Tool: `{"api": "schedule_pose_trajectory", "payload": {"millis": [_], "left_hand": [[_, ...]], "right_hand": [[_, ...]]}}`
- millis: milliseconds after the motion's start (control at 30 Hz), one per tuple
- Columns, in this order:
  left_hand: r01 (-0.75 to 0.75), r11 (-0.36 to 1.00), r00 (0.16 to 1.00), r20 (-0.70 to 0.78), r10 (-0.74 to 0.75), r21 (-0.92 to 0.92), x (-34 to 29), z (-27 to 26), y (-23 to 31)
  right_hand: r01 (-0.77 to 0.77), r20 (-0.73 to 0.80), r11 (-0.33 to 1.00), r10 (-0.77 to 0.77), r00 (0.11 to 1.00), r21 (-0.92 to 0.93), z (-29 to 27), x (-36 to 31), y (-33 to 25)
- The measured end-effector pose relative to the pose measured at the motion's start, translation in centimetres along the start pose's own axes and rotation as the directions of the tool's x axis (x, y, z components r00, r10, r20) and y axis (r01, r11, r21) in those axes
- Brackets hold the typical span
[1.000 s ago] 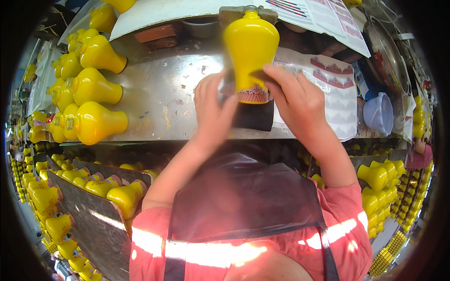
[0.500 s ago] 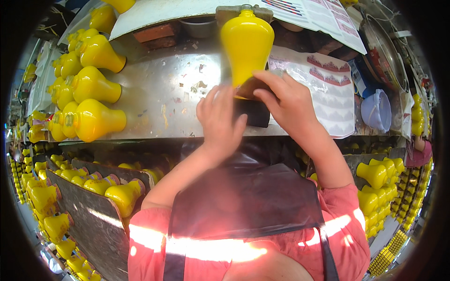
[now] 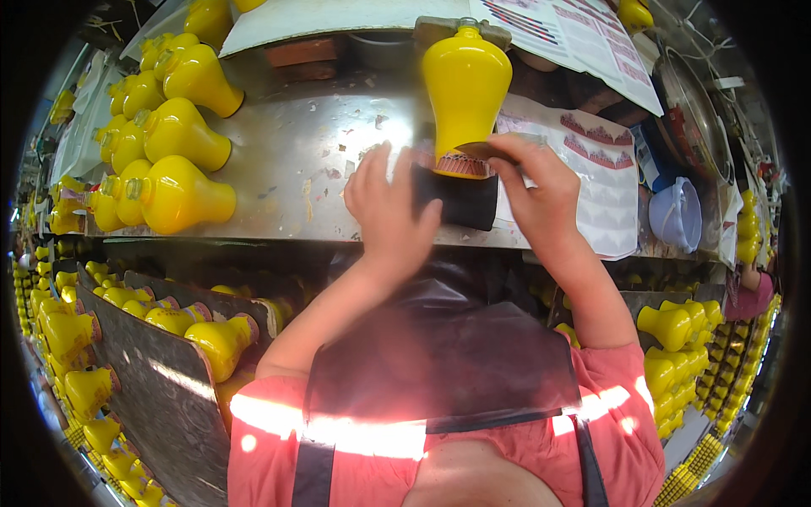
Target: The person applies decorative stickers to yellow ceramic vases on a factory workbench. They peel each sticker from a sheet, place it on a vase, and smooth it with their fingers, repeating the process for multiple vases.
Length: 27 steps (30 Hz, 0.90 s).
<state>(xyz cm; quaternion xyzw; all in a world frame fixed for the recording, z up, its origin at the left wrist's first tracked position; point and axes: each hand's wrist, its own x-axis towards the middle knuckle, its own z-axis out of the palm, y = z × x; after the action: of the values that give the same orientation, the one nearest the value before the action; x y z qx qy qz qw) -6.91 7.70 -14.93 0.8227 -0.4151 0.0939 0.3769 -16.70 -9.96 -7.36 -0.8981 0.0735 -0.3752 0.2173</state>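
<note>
A glossy yellow bottle (image 3: 467,89) lies at the middle of the bench, its neck away from me in a grey holder (image 3: 429,32). Round its narrow near end runs a red-and-white patterned band (image 3: 463,164), right by a black block (image 3: 457,201). My right hand (image 3: 541,179) pinches a thin dark brown scraper-like piece (image 3: 478,149) against or just over the band's right side. To the left of the black block is my left hand (image 3: 390,207), empty as far as I see, fingers stretched and thumb apart. Whether its fingertips touch the bottle I cannot tell.
Several yellow bottles (image 3: 187,196) lie in rows at the left of the metal bench (image 3: 291,144). Printed pattern sheets (image 3: 591,198) lie right of the bottle, near a lavender bucket (image 3: 676,215). Boards (image 3: 144,359) carrying banded bottles stand below the bench at left.
The scraper-like piece and my right hand have shifted right, uncovering the patterned band. My left hand has drawn slightly away from the bottle's near end. The whole view has shifted a little.
</note>
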Motion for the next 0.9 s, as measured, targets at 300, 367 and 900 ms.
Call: {"api": "schedule_pose_trajectory", "payload": {"millis": [300, 367, 900], "left_hand": [[-0.091, 0.989, 0.995, 0.035, 0.095, -0.116, -0.6, 1.6, 0.9], [-0.083, 0.984, 0.996, 0.029, 0.089, -0.159, -0.9, 1.6, 1.1], [-0.057, 0.988, 0.998, 0.004, 0.058, -0.140, -1.8, 2.2, 1.6]], "right_hand": [[-0.540, 0.100, 0.818, 0.531, 0.841, 0.196, -0.6, -3.3, 1.5], [-0.399, 0.212, 0.916, 0.381, 0.900, 0.049, -0.2, -3.8, 0.1], [-0.476, 0.322, 0.809, 0.579, 0.749, -0.346, 0.8, -3.4, -1.7]]}}
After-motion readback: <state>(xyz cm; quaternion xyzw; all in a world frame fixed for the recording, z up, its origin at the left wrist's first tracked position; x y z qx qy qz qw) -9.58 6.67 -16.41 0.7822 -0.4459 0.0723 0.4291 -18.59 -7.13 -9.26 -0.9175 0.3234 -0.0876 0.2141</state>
